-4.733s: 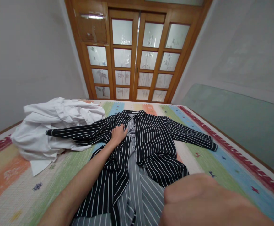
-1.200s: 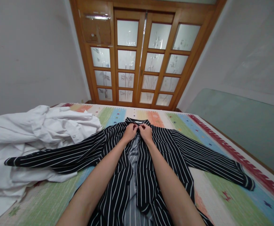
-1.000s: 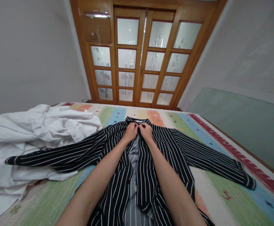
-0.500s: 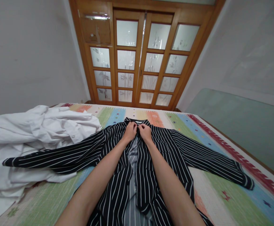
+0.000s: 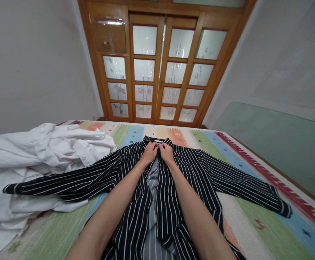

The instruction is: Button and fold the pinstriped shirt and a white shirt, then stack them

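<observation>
A black shirt with white stripes [image 5: 200, 173] lies face up, its sleeves spread to both sides and its front open down the middle. Just below the collar, my left hand [image 5: 149, 152] pinches the left front edge. My right hand [image 5: 166, 151] pinches the opposite edge close beside it, and the fingertips of both nearly meet. Whatever small part lies between the fingers is hidden by them. Under the collar the front edges come together; lower down they part and show the grey inside.
A heap of white cloth [image 5: 51, 148] lies at the left, partly under the shirt's left sleeve. Beneath everything is a colourful striped bedspread [image 5: 244, 213]. A pale green board [image 5: 276, 141] stands along the right edge. Wooden doors with glass panes [image 5: 157, 72] are at the back.
Both hands stay at the collar with almost no movement; the fingertips shift only slightly. The camera view has tilted a little.
</observation>
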